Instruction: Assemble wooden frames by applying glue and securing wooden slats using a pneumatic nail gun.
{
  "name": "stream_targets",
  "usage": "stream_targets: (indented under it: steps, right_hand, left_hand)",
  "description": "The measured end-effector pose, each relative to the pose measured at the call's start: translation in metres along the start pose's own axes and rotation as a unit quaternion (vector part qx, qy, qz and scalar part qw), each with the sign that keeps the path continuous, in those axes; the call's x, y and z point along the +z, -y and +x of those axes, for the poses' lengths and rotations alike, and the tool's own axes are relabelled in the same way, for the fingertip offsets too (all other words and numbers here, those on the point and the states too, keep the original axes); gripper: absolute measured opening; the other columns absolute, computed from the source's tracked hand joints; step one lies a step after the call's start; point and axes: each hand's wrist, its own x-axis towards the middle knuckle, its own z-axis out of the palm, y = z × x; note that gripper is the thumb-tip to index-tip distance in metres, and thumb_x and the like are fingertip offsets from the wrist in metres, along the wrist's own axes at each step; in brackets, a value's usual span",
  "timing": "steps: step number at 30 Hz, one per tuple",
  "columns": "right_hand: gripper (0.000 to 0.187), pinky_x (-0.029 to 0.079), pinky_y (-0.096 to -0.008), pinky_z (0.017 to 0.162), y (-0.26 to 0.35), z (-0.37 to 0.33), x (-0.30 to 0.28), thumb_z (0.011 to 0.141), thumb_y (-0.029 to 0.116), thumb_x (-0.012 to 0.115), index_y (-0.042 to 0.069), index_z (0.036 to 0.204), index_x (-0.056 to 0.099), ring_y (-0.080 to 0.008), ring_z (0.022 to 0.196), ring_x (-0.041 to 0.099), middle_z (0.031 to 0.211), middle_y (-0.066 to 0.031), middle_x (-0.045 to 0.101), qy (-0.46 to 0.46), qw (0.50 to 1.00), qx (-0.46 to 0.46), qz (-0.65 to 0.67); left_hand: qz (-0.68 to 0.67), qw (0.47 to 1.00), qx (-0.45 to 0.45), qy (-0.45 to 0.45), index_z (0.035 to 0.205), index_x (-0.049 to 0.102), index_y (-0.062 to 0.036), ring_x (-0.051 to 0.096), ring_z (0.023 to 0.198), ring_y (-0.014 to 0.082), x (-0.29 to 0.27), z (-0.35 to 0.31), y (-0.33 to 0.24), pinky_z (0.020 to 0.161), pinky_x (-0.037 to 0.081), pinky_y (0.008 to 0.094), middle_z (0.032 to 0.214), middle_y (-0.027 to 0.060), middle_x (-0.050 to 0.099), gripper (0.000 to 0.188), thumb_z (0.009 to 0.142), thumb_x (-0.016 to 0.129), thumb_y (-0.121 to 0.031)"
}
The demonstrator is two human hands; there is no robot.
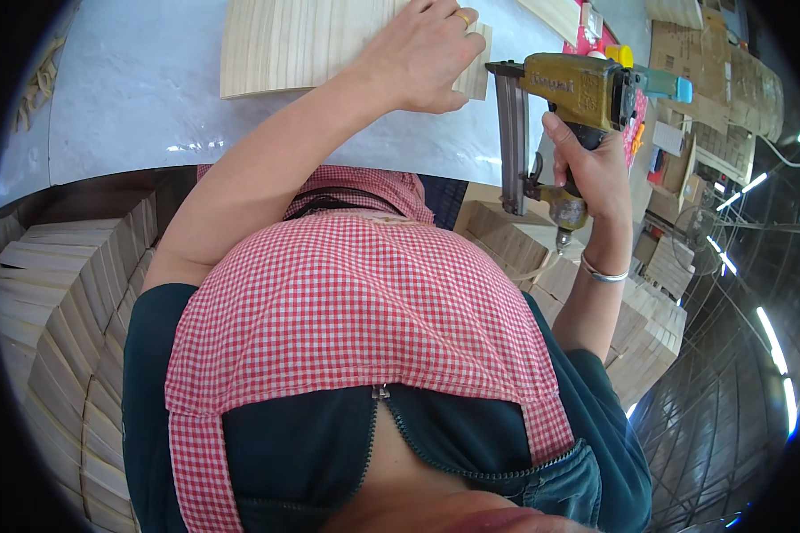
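A pale wooden board [284, 49] with visible grain lies on the blue-white tabletop. My left hand [428, 60], with a ring on one finger, is bent over its right end, fingers curled and thumb by the near edge. The fingertips are partly out of sight at the top of the picture. In my right hand [596, 169] is a yellow-brown and black nail gun [564, 84], my fingers wrapped round its handle. Its nose points left, close to the board's right end, and its long grey magazine [511, 133] runs toward me.
The tabletop [142, 98] ends just in front of my checked apron [364, 293]. Stacked wooden pieces stand at the lower left [53, 302] and behind my right arm [627, 346]. Right of the table are cardboard boxes [698, 62]. A yellow cap [620, 56] shows beyond the nail gun.
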Motion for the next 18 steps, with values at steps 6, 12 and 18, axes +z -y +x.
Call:
stream_targets:
  steps: [6, 12, 18]
  right_hand:
    - [0.026, 0.038, -0.0233, 0.04, 0.007, 0.017, -0.008, 0.092, 0.024, 0.077, 0.002, 0.087, 0.066, -0.0095, 0.042, 0.047, 0.055, -0.0013, 0.055, 0.003, 0.999, -0.033, -0.029]
    - [0.032, 0.038, -0.023, 0.04, 0.01, 0.043, -0.007, 0.092, 0.029, 0.077, 0.001, 0.081, 0.067, -0.0103, 0.039, 0.048, 0.05, -0.0019, 0.055, -0.005, 0.998, -0.041, -0.057]
    - [0.033, 0.039, -0.0227, 0.04, 0.009, 0.047, -0.008, 0.092, 0.031, 0.077, 0.001, 0.08, 0.068, -0.0107, 0.038, 0.048, 0.05, -0.0023, 0.056, -0.001, 0.997, -0.046, -0.064]
  left_hand:
    - [0.078, 0.995, -0.029, -0.05, 0.1, 0.069, -0.0059, 0.052, 0.123, 0.0315, 0.026, -0.004, 0.002, 0.107, 0.039, 0.0443, 0.132, 0.0157, 0.06, 0.043, 0.072, 0.082, -0.036]
    - [0.101, 0.989, -0.063, -0.09, 0.102, 0.072, -0.01, 0.053, 0.125, 0.0258, 0.027, -0.006, -0.002, 0.108, 0.04, 0.04, 0.137, 0.0089, 0.061, 0.042, 0.07, 0.084, -0.034]
    - [0.079, 0.991, -0.07, -0.084, 0.103, 0.073, -0.0102, 0.053, 0.125, 0.0254, 0.026, -0.005, -0.002, 0.108, 0.04, 0.0398, 0.138, 0.0089, 0.061, 0.044, 0.068, 0.085, -0.034]
